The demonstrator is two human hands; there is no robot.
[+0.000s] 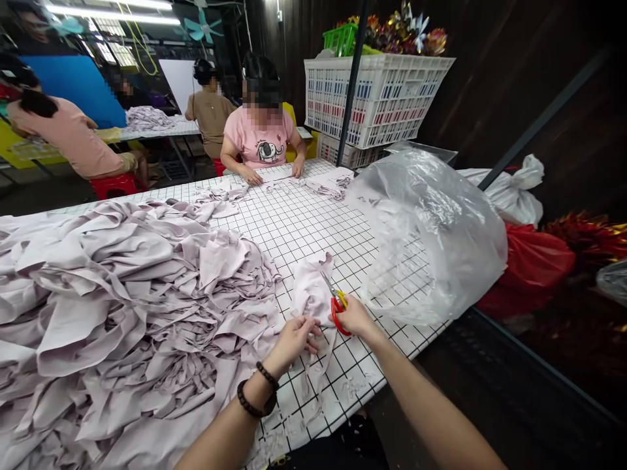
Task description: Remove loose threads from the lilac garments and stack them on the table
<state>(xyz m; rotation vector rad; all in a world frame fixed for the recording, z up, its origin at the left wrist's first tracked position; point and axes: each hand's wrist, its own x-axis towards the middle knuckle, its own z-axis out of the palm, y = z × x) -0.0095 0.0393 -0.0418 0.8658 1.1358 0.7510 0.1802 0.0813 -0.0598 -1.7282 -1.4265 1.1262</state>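
My right hand (353,316) is closed round scissors (337,316) with red and yellow handles. Their blades point away and to the left, over a small pale lilac fabric piece (311,290) on the grid-marked table (313,222). At the near edge of this cloth is my left hand (298,336), its fingers curled and seemingly pinching it; the exact grip is partly hidden. Dark beaded bracelets (255,395) circle my left wrist. Below the hands a thin fabric strip (318,375) trails towards the table's near edge. To the left lies a large heap of lilac fabric pieces (132,294).
A clear plastic bag (435,228) bulges on the table's right side. Across the table a person in pink (262,137) handles cloth. Stacked white crates (377,98) stand behind a dark upright pole (351,85). Small fabric scraps (355,385) litter the near edge.
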